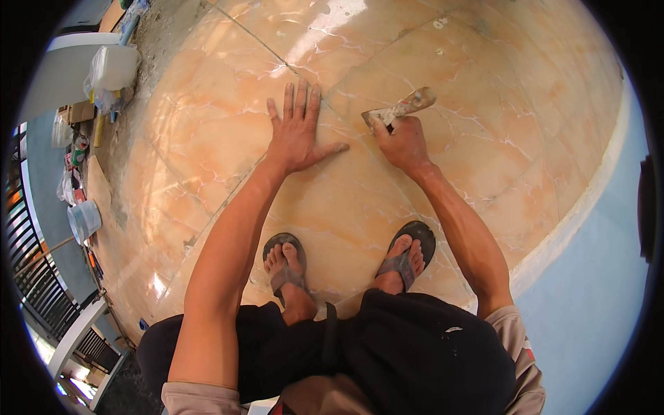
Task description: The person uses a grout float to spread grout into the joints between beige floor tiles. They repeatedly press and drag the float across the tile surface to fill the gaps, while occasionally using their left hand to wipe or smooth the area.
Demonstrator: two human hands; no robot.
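My left hand (297, 138) lies flat on the glossy orange-beige tile floor (346, 207), fingers spread and nothing in them. A thin joint between the tiles runs just beyond its fingertips. To its right, my right hand (404, 145) is closed around a putty knife (413, 102) crusted with pale, dried material. One end of the tool points left, low over the tile near a joint; the other sticks out up and to the right past my knuckles. Whether its edge touches the floor I cannot tell.
My sandalled feet (285, 266) stand on the tiles behind my hands. A pale blue wall (588, 311) borders the floor on the right. Along the left edge are a white plastic container (114, 67), a translucent bucket (84, 218), bags, and a dark railing (48, 290).
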